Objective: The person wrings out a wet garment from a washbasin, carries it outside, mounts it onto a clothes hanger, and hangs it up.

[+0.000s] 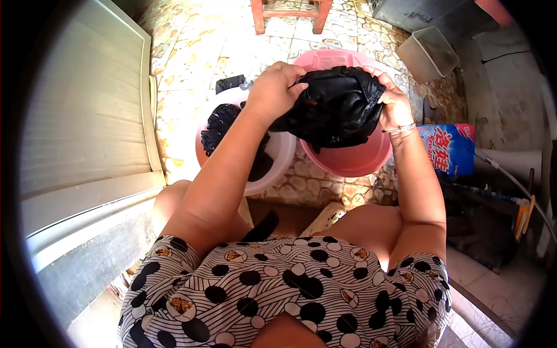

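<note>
A wet-looking black garment (336, 104) is stretched between my two hands over a pink basin (354, 167). My left hand (275, 93) pinches its left edge with thumb and fingers. At the garment's right edge, my right hand (394, 104) grips the cloth; a bracelet circles that wrist. The garment hides much of the basin's inside. Left of it stands a white basin (284, 159) with dark clothes (223, 124) in it, partly covered by my left forearm. What kind of garment I hold cannot be made out.
A blue and pink detergent bag (447, 148) lies right of the pink basin. Behind it stands a translucent plastic bin (426, 55). Red stool legs (290, 13) are at the top. A pale door panel (87, 110) borders the left. A hose (505, 171) runs along the right.
</note>
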A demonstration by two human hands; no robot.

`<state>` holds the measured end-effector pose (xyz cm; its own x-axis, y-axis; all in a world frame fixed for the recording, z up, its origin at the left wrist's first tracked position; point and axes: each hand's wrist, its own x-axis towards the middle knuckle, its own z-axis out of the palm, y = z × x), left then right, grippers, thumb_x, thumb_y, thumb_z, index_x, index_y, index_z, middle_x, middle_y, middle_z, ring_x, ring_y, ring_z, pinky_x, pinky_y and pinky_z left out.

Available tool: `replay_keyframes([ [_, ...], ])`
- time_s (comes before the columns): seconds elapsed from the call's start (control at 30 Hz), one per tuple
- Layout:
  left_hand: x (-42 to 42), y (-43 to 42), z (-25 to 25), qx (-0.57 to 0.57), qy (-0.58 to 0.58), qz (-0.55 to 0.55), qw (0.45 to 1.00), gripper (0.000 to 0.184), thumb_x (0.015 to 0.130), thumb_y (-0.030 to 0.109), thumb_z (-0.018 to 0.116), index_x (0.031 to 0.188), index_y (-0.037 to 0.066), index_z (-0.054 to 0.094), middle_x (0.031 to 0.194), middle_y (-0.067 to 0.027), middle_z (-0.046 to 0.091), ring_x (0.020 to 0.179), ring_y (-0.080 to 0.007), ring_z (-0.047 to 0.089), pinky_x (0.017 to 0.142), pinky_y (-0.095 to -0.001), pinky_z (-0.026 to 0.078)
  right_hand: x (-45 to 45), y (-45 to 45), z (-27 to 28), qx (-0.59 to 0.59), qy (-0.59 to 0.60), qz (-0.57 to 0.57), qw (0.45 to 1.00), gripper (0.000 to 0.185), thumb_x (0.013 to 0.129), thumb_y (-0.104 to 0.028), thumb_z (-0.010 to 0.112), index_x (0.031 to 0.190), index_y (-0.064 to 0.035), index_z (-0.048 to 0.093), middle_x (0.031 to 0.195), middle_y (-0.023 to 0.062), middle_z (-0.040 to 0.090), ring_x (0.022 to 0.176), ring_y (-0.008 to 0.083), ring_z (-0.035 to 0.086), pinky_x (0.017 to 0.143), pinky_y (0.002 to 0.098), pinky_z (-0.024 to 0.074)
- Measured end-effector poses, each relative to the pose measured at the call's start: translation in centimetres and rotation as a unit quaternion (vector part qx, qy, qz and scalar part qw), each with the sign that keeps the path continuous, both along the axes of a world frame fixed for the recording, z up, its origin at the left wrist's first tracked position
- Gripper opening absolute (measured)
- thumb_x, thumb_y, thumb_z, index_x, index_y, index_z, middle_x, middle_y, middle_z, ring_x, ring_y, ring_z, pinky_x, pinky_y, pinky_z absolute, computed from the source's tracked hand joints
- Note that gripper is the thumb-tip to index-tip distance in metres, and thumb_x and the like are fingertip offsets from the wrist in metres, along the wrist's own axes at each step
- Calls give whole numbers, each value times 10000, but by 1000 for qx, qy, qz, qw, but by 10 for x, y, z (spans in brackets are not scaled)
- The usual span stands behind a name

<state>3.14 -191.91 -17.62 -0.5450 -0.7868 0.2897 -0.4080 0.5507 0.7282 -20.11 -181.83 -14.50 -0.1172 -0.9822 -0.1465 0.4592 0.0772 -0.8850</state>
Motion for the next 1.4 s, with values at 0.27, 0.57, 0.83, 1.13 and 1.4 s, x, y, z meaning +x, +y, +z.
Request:
replay_keyframes([
  [0.27,-21,39,2,-129,67,-73,987,497,580,276,754,996,110,541,1056,-60,508,979,-272,502,803,-393,420,29,-5,25,12,-23,28,999,543,619,63,393,1159,46,454,1111,146,533,1044,237,518,916,320,409],
  [0.57,-3,5,24,-60,5,93,994,308,771,330,595,841,31,585,759,-179,609,707,-354,586,619,-403,479,38,-13,2,-163,670,-214,692,255,792,-115,641,1011,-15,557,780,22,593,709,115,571,712,234,474],
  [0.83,11,-17,19,-24,-6,219,975,402,804,357,574,704,-28,521,660,-223,572,667,-382,563,620,-418,458,39,11,-68,248,432,321,805,377,812,-326,587,1001,1,594,809,89,639,677,161,622,640,259,487],
  [1.13,9,-16,16,-19,-18,186,982,428,806,377,569,696,-35,532,653,-232,572,643,-383,564,605,-407,463,61,17,-155,185,779,221,557,608,722,-305,632,1180,48,443,976,221,588,930,307,569,815,337,444],
  [1.4,47,-51,15,-19,-50,298,953,472,811,431,545,740,-35,573,694,-238,590,703,-388,579,652,-414,469,6,4,-76,149,471,302,815,247,714,3,584,960,-19,589,797,62,609,743,122,569,663,237,465],
])
